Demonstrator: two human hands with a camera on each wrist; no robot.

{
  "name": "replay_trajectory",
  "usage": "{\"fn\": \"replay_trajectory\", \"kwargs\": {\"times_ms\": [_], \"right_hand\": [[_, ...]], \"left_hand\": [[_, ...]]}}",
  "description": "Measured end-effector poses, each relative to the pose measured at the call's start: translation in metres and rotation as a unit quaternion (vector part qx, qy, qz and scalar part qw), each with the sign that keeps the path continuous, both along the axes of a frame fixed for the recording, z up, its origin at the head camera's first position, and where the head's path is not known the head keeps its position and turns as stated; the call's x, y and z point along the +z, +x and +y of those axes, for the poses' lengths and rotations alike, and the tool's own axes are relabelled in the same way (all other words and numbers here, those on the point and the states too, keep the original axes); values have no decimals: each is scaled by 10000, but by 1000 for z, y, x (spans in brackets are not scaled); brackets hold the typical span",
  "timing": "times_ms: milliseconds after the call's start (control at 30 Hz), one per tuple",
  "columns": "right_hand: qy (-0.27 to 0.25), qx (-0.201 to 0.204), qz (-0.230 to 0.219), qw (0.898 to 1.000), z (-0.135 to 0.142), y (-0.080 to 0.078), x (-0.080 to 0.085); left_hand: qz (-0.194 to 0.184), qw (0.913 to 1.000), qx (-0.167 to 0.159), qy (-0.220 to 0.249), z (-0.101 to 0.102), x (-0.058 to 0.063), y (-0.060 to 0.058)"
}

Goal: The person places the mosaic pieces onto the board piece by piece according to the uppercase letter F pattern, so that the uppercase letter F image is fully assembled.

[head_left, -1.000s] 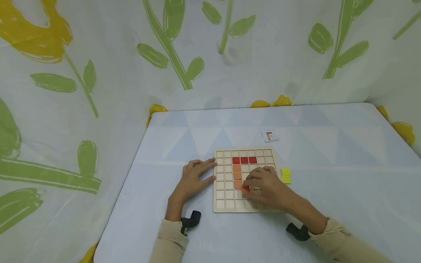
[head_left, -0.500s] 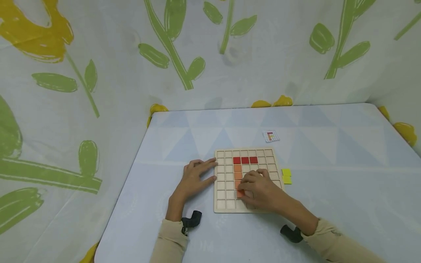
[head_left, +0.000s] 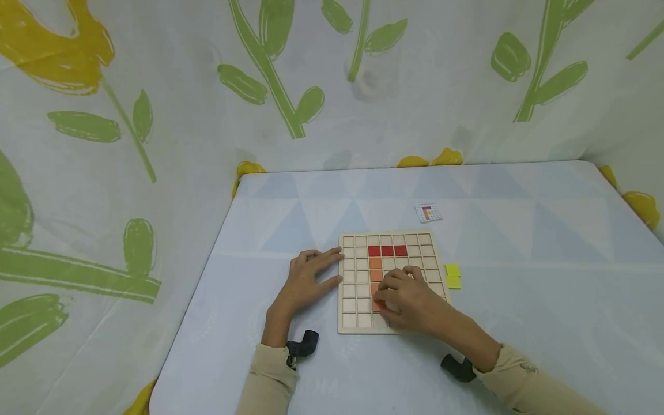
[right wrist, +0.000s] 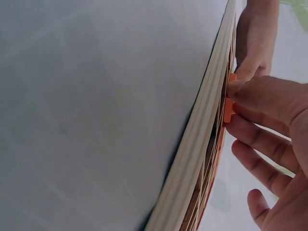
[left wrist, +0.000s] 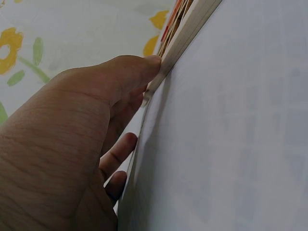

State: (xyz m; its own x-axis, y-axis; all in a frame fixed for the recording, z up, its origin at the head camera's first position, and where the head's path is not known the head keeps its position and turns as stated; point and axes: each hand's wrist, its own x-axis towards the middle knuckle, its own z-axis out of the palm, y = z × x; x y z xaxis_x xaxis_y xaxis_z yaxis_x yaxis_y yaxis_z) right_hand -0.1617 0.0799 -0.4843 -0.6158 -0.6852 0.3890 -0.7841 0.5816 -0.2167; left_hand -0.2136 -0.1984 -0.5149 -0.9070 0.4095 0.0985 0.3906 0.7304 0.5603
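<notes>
A square wooden grid board [head_left: 350,320] lies on the table. Thumb and fingers of my right hand [head_left: 412,300] pinch an orange square tile [head_left: 377,307] at the lower end of a column of orange tiles [head_left: 376,263]. In the right wrist view this orange tile [right wrist: 228,111] stands up partly above the board's slots, the thumb on its near side. Three red tiles [head_left: 387,251] form a row at the column's top. My left hand [head_left: 306,282] rests by the board's left edge, fingers extended; its thumb touches the board's side [left wrist: 175,48] in the left wrist view.
Yellow tiles [head_left: 453,270] lie just right of the board. Behind it is a small card [head_left: 428,213] with a coloured grid pattern. Black devices [head_left: 306,344] are strapped at both wrists. A patterned fabric wall [head_left: 363,127] stands behind the table.
My right hand has moved slightly left with the orange tile, bringing it into line under the orange column, and lowered it. The left hand stays in place.
</notes>
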Motion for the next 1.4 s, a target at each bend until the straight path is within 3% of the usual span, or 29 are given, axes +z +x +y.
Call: {"fn": "replay_trajectory", "kwargs": {"times_ms": [267,633,800,1000,1400], "right_hand": [[70,118,308,9994,1,0,-3],[-43,-122,0,9999,9,0,7],[-290,-240,-167,9992,22,-3,11],[-447,-355,63,9984,41,-7,8],[-546,-609,37,9966,75,-10,11]], "left_hand": [[-29,10000,43,-26,1,2,1],[-74,9999,68,-16,1,3,2],[-59,10000,79,14,1,2,1],[-106,9999,67,-3,2,1,1],[-100,9999,115,-10,3,3,3]]}}
